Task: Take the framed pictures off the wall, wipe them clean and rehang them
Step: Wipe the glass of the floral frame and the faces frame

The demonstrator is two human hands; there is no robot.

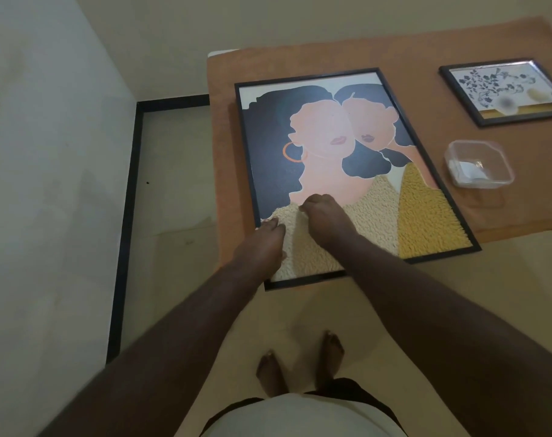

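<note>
large black-framed portrait picture [341, 171]: flat at the orange-covered tabletop's [224, 127] near-left corner, overhanging the near edge | left hand [263, 244]: fingers curled, resting on its lower-left part | right hand [323, 216]: clenched on the surface; a cloth cannot be told | small black-framed floral picture [505, 91]: far-right | clear plastic container [478, 164]: between them.

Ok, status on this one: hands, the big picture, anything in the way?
Both hands, left hand and right hand, resting on large framed picture, holding nothing visible. Picture flat on table, overhanging near edge. Small frame, plastic container apart.
</note>
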